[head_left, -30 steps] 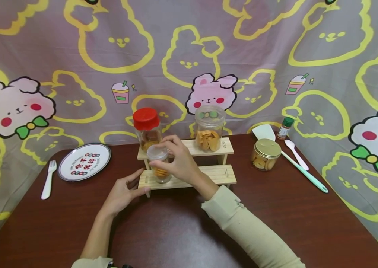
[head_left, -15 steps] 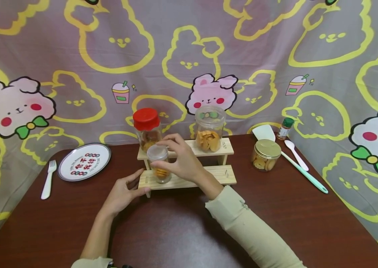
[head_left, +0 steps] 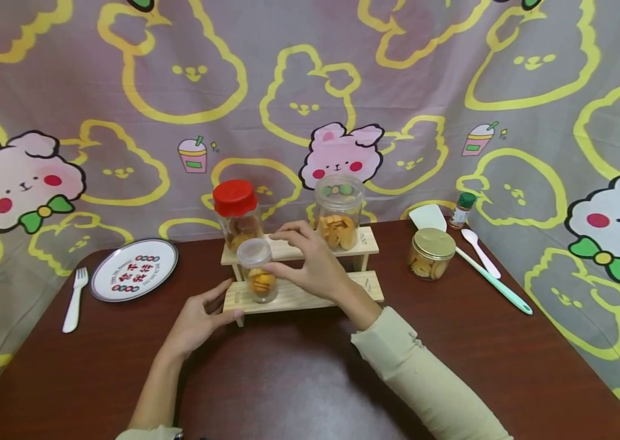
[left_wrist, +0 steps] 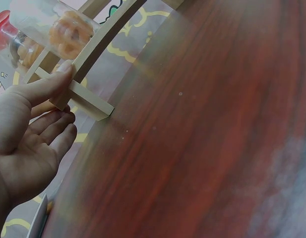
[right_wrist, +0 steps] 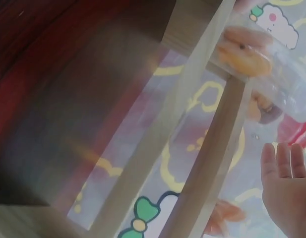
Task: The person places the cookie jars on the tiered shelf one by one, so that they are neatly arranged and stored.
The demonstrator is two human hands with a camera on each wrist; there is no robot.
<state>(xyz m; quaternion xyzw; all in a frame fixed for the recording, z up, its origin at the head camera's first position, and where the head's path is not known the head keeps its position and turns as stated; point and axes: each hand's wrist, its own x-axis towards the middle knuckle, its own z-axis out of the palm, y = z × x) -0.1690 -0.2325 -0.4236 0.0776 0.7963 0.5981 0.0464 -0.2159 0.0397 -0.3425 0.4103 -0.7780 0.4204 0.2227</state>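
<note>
A two-tier wooden rack [head_left: 331, 293] stands on the table. My left hand [head_left: 196, 324] pinches the left end of its lower tier; in the left wrist view the thumb lies on the top edge. On that tier, at the left, sits a small clear jar [head_left: 255, 264] with a whitish lid and round cookies inside. My right hand [head_left: 315, 266] is just right of this jar, thumb and fingers spread apart. The right wrist view shows the right-hand fingers [right_wrist: 283, 161] straight, with a gap to the jar. The upper tier bears a red-lidded jar [head_left: 235, 208] and a clear-lidded cookie jar [head_left: 338, 214].
A gold-lidded cookie jar [head_left: 432, 253] stands right of the rack. Beyond it lie a spatula [head_left: 493, 281], a white spoon [head_left: 480, 253] and a green-capped bottle [head_left: 461, 211]. Left of the rack are a white plate [head_left: 134, 269] and a fork [head_left: 74, 299]. A patterned cloth hangs behind.
My right hand has let go of the small jar and moved slightly right, its fingers spreading. The left hand keeps its hold on the rack, and the head view has shifted a little.
</note>
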